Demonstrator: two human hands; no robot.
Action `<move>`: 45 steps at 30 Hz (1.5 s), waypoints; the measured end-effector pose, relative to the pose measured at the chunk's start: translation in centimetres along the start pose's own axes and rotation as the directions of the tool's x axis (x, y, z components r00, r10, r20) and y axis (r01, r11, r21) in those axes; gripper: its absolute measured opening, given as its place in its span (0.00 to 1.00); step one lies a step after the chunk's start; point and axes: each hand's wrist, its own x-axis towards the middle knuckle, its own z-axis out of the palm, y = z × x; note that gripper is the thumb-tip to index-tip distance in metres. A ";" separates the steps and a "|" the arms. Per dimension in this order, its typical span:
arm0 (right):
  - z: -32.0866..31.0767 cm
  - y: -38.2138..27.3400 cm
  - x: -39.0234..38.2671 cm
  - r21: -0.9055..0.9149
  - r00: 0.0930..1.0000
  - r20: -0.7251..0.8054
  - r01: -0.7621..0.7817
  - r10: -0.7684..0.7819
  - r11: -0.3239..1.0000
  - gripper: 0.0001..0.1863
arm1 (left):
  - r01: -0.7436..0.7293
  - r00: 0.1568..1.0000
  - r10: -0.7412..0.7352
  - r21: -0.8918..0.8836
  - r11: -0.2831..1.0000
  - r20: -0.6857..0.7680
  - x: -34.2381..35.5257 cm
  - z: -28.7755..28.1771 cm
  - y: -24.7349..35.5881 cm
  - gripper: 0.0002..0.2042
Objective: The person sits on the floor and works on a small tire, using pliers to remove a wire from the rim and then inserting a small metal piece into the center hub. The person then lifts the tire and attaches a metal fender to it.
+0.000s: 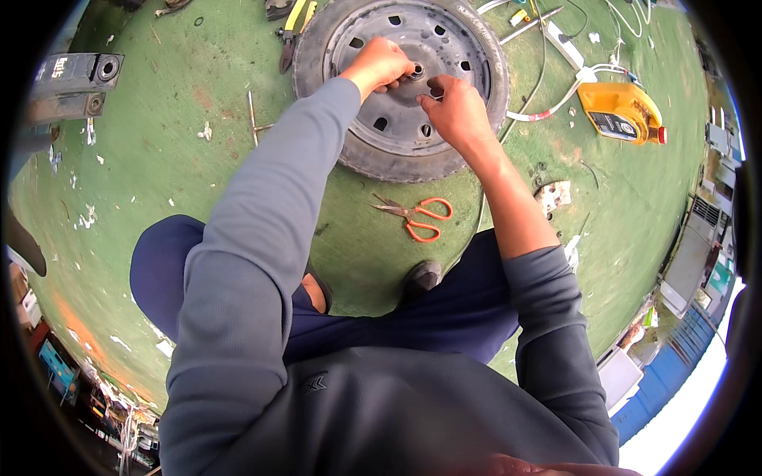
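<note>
A black tyre (319,119) on a dark steel wheel (397,119) lies flat on the green floor in front of me. My left hand (381,67) is closed at the left edge of the centre hub (417,71); what its fingertips hold is hidden. My right hand (452,111) hovers just right of and below the hub, fingers bent, with thumb and forefinger apart and nothing visible between them. Orange-handled scissors (421,218) lie below the tyre, and a metal T-shaped tool (253,119) is to its left.
Yellow-black pliers (290,36) lie beside the tyre. A yellow jug (619,115), a white power strip (563,47), cables and litter are on the right. A dark metal piece (71,87) stands at far left. Assorted boxes and clutter line both edges.
</note>
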 end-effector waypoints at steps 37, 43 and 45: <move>-7.4 0.6 -14.2 0.120 0.982 0.033 0.178 -0.183 0.977 0.13 | 0.072 0.945 -0.265 -0.673 0.736 -0.189 -2.1 5.7 -0.7 0.08; -7.7 0.4 -14.4 0.165 0.984 0.055 0.158 -0.169 0.973 0.15 | 0.020 0.942 -0.255 -0.725 0.689 -0.217 -2.4 7.0 -1.0 0.12; -7.9 0.4 -14.4 0.146 0.983 0.043 0.169 -0.177 0.975 0.14 | -0.006 0.934 -0.260 -0.740 0.673 -0.244 -2.5 7.6 -0.9 0.13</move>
